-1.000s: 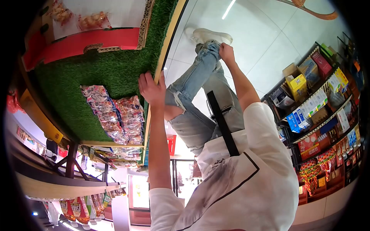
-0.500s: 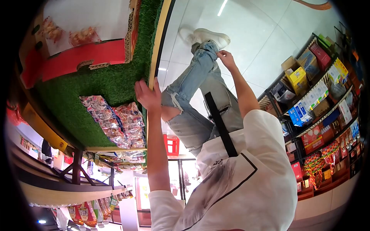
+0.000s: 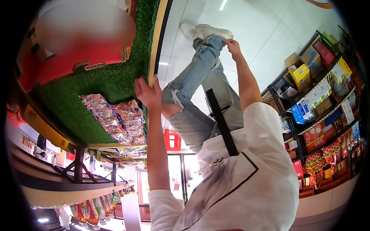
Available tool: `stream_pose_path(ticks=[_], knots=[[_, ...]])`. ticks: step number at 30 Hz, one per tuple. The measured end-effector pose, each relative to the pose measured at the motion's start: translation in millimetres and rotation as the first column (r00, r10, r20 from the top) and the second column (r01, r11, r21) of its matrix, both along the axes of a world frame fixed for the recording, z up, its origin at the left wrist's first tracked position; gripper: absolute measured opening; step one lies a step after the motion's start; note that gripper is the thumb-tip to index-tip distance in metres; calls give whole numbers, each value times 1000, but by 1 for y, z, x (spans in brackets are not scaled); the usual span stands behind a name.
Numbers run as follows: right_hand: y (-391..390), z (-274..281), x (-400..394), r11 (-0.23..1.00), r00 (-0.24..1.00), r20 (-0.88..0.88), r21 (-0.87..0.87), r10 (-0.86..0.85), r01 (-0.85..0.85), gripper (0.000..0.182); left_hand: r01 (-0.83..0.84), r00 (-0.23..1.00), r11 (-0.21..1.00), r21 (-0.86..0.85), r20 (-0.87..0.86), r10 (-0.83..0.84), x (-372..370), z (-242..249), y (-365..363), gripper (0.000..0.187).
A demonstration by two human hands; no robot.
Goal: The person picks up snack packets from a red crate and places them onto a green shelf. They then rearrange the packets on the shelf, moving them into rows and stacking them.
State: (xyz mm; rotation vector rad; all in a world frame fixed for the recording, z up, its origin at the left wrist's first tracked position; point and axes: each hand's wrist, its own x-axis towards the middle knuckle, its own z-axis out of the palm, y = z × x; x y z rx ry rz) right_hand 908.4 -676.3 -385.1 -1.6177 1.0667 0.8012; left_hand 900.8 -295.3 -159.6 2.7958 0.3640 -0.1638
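My right hand [image 3: 232, 47] is closed in a pinch on the lower leg of the faded blue jeans [image 3: 204, 63], close to the hem. Below it, a white shoe [image 3: 216, 31] stands on the floor. Beside my knee, my left hand [image 3: 147, 92] is wrapped over the wooden edge [image 3: 155, 57] of a display shelf, its fingers on the green turf side and the thumb along the rim. Strips of colourful snack packets [image 3: 106, 119] lie on the turf [image 3: 63, 109] near that hand, not touched by it.
A red-sided cardboard box [image 3: 81, 61], partly blurred, sits on the turf. At right, a rack [image 3: 295, 133] carries boxes, among them a yellow box [image 3: 300, 77] and a blue one [image 3: 301, 112]. A red crate [image 3: 172, 139] is behind my legs. Light tiles [image 3: 254, 27] cover the floor.
My right hand has shifted slightly right and up in view, with the pinched trouser leg and the shoe. My left hand stays on the shelf edge.
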Motion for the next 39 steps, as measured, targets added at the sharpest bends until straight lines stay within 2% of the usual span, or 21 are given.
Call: stream_pose_path(ticks=[2, 5, 7, 9, 10, 13, 17, 19, 20, 23, 26, 27, 28, 30, 32, 34, 35, 36, 39], knots=[[-2, 0, -9, 997, 995, -70, 0, -73, 73, 27, -1, 1000, 1000, -6, 15, 1, 2, -1, -1, 40], [3, -1, -29, 981, 984, -50, -101, -171, 166, 28, 11, 1000, 1000, -5, 21, -11, 2, 1, 0, 39], [-20, -37, -62, 957, 998, -17, -284, -67, 59, 32, 16, 1000, 1000, -2, 19, -16, 3, 2, -2, 38], [-32, -35, -71, 859, 999, -16, -510, 51, -52, 33, 18, 1000, 1000, 3, 15, -18, 4, 4, -2, 38], [-41, -17, -68, 923, 984, -105, -345, 142, -170, 33, 27, 1000, 1000, 10, 2, -27, 5, 7, -2, 38], [-36, 51, -47, 964, 956, -142, -34, 257, -264, 36, 33, 999, 999, 28, -10, -33, 7, 11, -1, 38], [-35, 114, -55, 964, 955, -134, 26, 265, -264, 29, 38, 999, 999, -12, -32, -38, 4, 9, 8, 41], [-38, 146, -61, 940, 930, -140, 35, 341, -340, 28, 21, 999, 998, -56, -31, -22, 7, 19, 8, 42], [-42, 161, -65, 928, 916, -147, 72, 374, -367, 28, -10, 986, 997, -79, -164, -3, 7, 26, 8, 45], [-47, 201, -54, 881, 868, -155, 112, 472, -459, 29, -148, 966, 989, -26, -217, 139, 10, 62, -2, 45], [-38, 233, -30, 829, 818, -141, 62, 558, -556, 28, -287, 954, 952, -102, -115, 276, -11, 98, -15, 45], [-32, 236, -21, 811, 800, -141, 46, 583, -583, 27, -346, 938, 922, -174, -83, 337, -19, 116, -21, 45], [-24, 238, -10, 791, 784, -109, 38, 611, -611, 27, -323, 940, 913, -250, 25, 339, -36, 110, -22, 44], [2, 249, 18, 761, 760, -38, -2, 648, -649, 26, -398, 915, 883, -248, -30, 403, -63, 122, -32, 39], [33, 261, 46, 775, 772, 99, 3, 628, -632, 27, -385, 895, 861, -331, 94, 436, -97, 129, -41, 31], [68, 280, 64, 806, 791, 202, 13, 577, -591, 27, -414, 870, 811, -415, 81, 486, -140, 115, -44, 26], [85, 288, 74, 819, 806, 234, 64, 543, -570, 27, -483, 842, 759, -438, 8, 540, -153, 111, -45, 24], [100, 290, 78, 809, 789, 296, 80, 538, -582, 27, -558, 805, 697, -450, -88, 587, -167, 115, -45, 23], [138, 300, 78, 740, 709, 382, 91, 593, -667, 25, -623, 748, 534, -572, -234, 622, -200, 126, -28, 22]])
